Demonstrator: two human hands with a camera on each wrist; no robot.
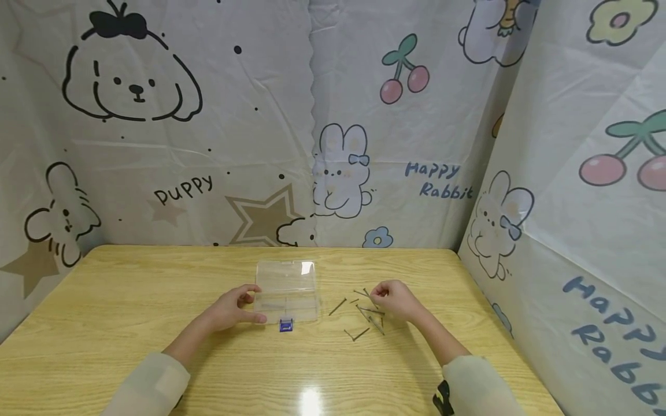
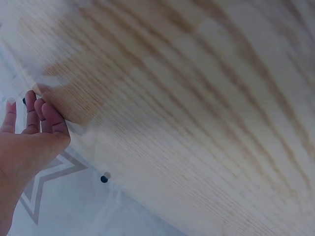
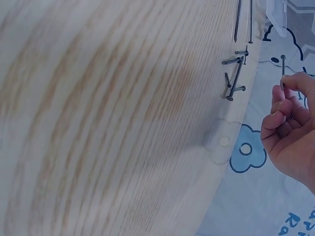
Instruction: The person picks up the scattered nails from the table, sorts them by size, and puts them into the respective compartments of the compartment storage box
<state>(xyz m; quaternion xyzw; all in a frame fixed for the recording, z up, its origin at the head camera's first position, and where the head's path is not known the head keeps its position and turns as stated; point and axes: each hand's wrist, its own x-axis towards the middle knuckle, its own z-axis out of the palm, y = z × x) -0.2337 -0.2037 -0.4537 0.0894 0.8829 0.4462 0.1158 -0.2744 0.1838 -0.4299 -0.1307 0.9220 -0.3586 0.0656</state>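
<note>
A clear plastic box [image 1: 302, 306] lies on the wooden table with its lid [image 1: 283, 274] folded back. My left hand [image 1: 236, 307] holds the left side of the box, thumb at the front corner and fingers at the rear. In the left wrist view this left hand [image 2: 34, 132] shows with its fingers bent. A nail [image 3: 283, 66] stands up between the thumb and forefinger of my right hand [image 3: 295, 118], which pinches it. From the head view, the right hand [image 1: 396, 299] is beside several loose nails [image 1: 370, 311] scattered right of the box.
A blue latch [image 1: 286, 325] sticks out at the front of the box. One nail [image 1: 337, 307] lies apart, between box and pile. Printed cloth walls [image 1: 260, 115] rise behind the table [image 1: 156, 277] and along its right side.
</note>
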